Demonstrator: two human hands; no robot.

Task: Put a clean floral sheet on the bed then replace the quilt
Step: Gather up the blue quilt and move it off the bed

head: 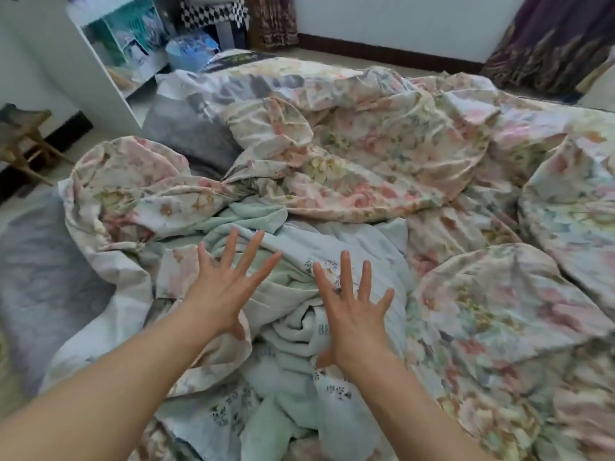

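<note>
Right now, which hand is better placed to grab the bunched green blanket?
Probably the right hand: it hovers open directly over the green blanket. The left hand is also open but sits nearer its left edge, beside the floral sheet.

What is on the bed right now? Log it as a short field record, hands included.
left hand: left hand open, fingers spread, over the bunched cloth
right hand: right hand open, fingers spread, holding nothing
under the hands: pale mint-green crumpled quilt with small printed sprigs
floral cloth: rumpled pink-and-cream floral sheet, not flat, heaped across the bed
left of bed: grey plush blanket
far left: white open shelf unit
task state: sheet not yet spread, quilt not replaced
</note>
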